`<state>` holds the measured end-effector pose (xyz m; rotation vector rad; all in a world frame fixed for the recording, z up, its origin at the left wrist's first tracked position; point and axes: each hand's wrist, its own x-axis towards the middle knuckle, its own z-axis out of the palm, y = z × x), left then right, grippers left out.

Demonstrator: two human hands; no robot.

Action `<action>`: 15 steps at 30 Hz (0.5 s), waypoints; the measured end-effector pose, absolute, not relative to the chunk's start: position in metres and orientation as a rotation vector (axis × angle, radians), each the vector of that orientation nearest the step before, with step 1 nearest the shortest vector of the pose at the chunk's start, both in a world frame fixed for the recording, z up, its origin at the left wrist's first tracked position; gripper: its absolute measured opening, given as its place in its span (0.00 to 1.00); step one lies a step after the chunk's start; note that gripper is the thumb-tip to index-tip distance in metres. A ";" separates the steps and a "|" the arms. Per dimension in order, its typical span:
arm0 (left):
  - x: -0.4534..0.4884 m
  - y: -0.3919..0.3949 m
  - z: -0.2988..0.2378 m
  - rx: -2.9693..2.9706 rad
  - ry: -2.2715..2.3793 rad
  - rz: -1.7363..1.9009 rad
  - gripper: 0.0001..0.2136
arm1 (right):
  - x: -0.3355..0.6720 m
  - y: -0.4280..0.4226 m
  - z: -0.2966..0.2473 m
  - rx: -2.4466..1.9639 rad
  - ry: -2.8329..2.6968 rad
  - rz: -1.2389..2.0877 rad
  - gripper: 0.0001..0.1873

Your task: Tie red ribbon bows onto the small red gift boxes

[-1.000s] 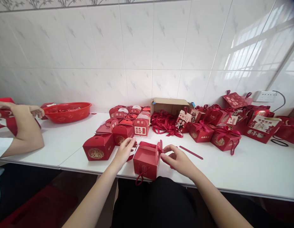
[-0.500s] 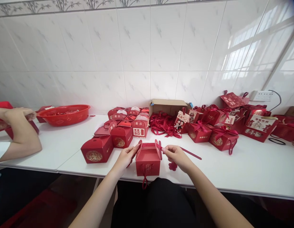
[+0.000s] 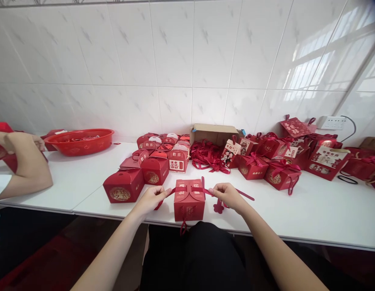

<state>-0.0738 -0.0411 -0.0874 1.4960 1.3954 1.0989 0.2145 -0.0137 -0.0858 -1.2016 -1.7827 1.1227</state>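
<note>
A red gift box [image 3: 189, 208] with gold print stands near the table's front edge, its two top flaps folded down. Across the top runs a dark red ribbon [image 3: 202, 190], threaded through the flaps and stretched sideways. My left hand [image 3: 152, 198] pinches one end of it, left of the box. On the other side, my right hand [image 3: 228, 196] pinches the opposite end. A small cord loop [image 3: 183, 227] hangs from the front of the box. Beside my right hand lies a flower-shaped red piece [image 3: 218, 207], partly under the fingers.
Several red boxes [image 3: 123, 188] stand to the left. Behind are a cardboard box [image 3: 216, 131] and a heap of red ribbons [image 3: 207, 157]. Ribbon-tied boxes [image 3: 282, 176] stand at right. At far left are a red basin [image 3: 81, 145] and another person's arm [image 3: 29, 161].
The box's top flaps have gone from standing up to lying folded down. Both my hands have moved apart, and the ribbon is now drawn out straight over the top.
</note>
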 end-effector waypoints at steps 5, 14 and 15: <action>-0.066 -0.048 -0.083 1.506 1.411 1.071 0.24 | 0.218 -0.013 -0.091 -1.184 -1.846 1.085 0.22; -0.067 -0.084 -0.091 1.395 1.602 1.405 0.12 | 0.212 -0.055 -0.095 -1.143 -1.720 0.459 0.20; -0.064 -0.090 -0.092 1.478 1.596 1.279 0.11 | 0.210 -0.060 -0.095 -1.159 -1.807 0.549 0.22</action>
